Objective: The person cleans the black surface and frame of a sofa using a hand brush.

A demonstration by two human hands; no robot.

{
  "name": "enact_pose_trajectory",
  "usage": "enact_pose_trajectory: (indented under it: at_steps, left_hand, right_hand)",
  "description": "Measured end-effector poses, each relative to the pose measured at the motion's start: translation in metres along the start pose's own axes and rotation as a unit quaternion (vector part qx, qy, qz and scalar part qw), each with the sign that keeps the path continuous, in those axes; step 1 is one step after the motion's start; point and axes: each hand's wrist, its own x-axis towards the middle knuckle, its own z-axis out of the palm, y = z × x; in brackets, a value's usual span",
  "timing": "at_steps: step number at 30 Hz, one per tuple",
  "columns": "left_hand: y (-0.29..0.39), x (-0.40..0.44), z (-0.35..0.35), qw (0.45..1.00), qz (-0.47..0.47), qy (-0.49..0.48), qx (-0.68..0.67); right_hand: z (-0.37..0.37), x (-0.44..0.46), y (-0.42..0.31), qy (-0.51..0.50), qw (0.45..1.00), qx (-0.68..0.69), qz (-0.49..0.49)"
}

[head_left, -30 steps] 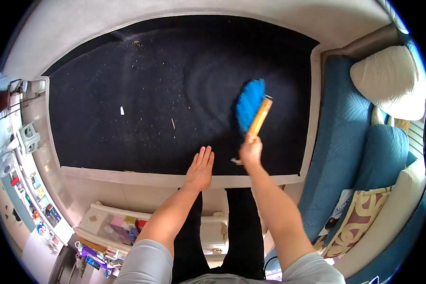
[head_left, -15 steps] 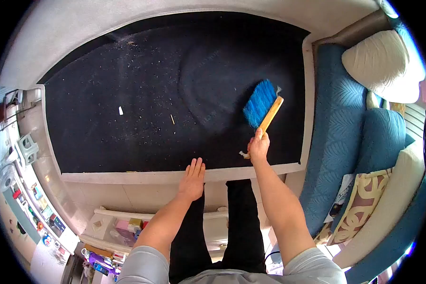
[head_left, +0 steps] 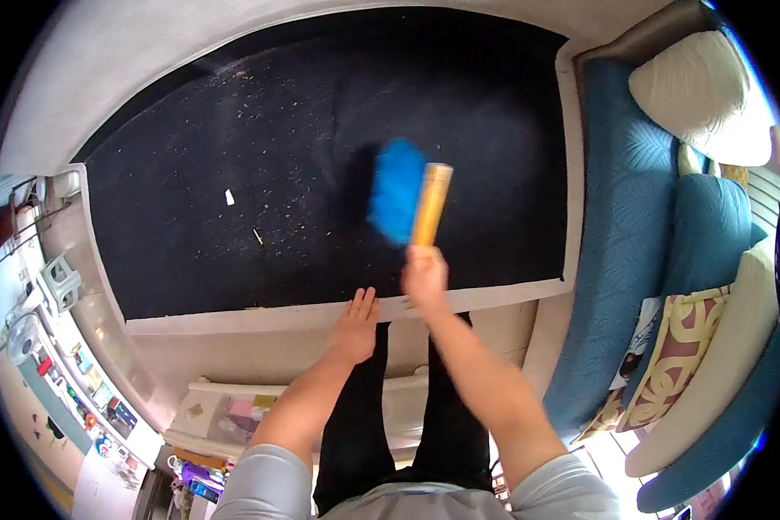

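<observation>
My right hand (head_left: pixel 425 276) is wrapped round the wooden handle of a blue-bristled brush (head_left: pixel 398 191), which is smeared by motion over the black surface (head_left: pixel 477 113). My left hand (head_left: pixel 355 328) lies flat, fingers stretched, on the pale front border (head_left: pixel 234 321) of that surface. Crumbs and small specks are strewn mostly over the left half. Among them lie a white scrap (head_left: pixel 230 198) and a thin light-brown stick (head_left: pixel 258 237).
A blue sofa (head_left: pixel 624 234) with cushions (head_left: pixel 702 95) runs along the right. At the left stand a white stool (head_left: pixel 58 283) and a cluttered shelf. Below the front border is a low cabinet (head_left: pixel 191 412) with things on it.
My right hand has swept the brush leftward across the black surface. The thin stick has shifted left and turned, and specks have moved left. My left hand stays on the border.
</observation>
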Motion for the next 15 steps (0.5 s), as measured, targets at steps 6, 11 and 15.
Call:
enact_pose_trajectory:
  at_steps: [6,11,15]
  left_hand:
    - [-0.004,0.000,0.011,1.000,0.016,-0.010,-0.013]
    - [-0.002,-0.011,-0.009,0.988,-0.051,-0.044,-0.136]
    - [-0.028,-0.006,0.033,0.990,-0.057,-0.024,-0.123]
  right_hand:
    - [-0.054,-0.001,0.077,0.083,0.977,-0.198,-0.001]
    - [0.058,-0.057,0.047,-0.023,0.982,-0.183,0.051]
    - [0.056,-0.070,-0.005,-0.143,0.974,-0.175,0.034]
